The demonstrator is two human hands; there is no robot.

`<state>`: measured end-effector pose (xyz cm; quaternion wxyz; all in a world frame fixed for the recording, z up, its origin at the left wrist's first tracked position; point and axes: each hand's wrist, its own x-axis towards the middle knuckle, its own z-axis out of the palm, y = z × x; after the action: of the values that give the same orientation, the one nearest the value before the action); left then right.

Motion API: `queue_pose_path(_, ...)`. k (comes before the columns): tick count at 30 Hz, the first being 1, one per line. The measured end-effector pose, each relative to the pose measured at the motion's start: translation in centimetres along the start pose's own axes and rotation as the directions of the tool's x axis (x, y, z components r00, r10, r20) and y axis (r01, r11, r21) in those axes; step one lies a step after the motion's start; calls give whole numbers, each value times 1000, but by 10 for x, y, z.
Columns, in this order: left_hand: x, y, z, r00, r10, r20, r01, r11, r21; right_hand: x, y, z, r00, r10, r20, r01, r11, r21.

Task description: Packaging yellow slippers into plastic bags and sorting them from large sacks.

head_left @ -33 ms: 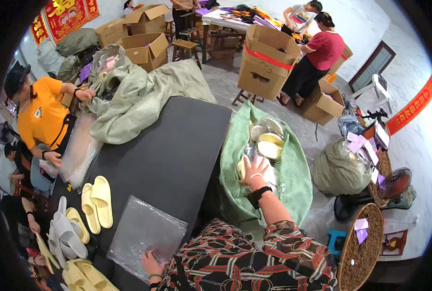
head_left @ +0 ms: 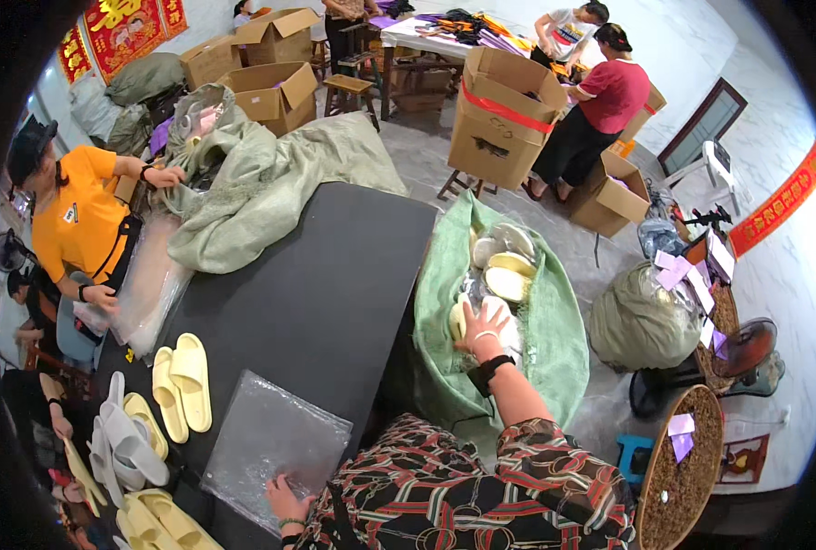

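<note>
My right hand [head_left: 486, 334] reaches into a green woven sack [head_left: 556, 353], its fingers spread over pale slippers wrapped in clear plastic. It lies on top of them and grips none that I can see. Farther inside the sack, bagged cream-yellow slippers [head_left: 509, 282] lie in a heap. My left hand [head_left: 289, 504] rests with fingers apart on a flat stack of clear plastic bags [head_left: 284, 431] at the near part of the black table [head_left: 334, 275]. Left of the bags lie a pair of yellow slippers [head_left: 182, 387] and several grey slippers [head_left: 125, 445].
Across the table, a person in orange [head_left: 87, 220] handles clear bags [head_left: 147, 298] beside another woven sack [head_left: 252, 202]. A tall carton [head_left: 504, 128] stands beyond my sack. To the right are a stuffed sack [head_left: 646, 321], a blue stool [head_left: 634, 454] and a round woven tray [head_left: 687, 486].
My right hand has shifted very slightly to the right over the slippers in the sack. My left hand stays on the plastic bags.
</note>
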<state>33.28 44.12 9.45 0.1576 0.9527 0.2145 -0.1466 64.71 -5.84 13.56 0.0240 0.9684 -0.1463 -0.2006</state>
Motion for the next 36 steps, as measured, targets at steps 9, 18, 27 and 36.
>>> queue_pose_path(9, -6, 11, -13, 999, -27, 39, 27, 1000, 13, 42, 75, 24, 995, 99, 25, -101, 913, 396)
queue_pose_path(18, -12, 20, -18, 1000, -15, -19, 16, 997, 70, -26, 82, -157, 942, -283, -177, 286, 409, 867)
queue_pose_path(27, -16, 21, -27, 997, -19, -81, 21, 999, 29, -97, -55, -214, 636, -763, -118, 142, -35, 989)
queue_pose_path(36, -21, 21, -14, 982, -131, -135, 135, 991, 24, -184, -239, -258, 167, -983, -81, -53, -91, 994)
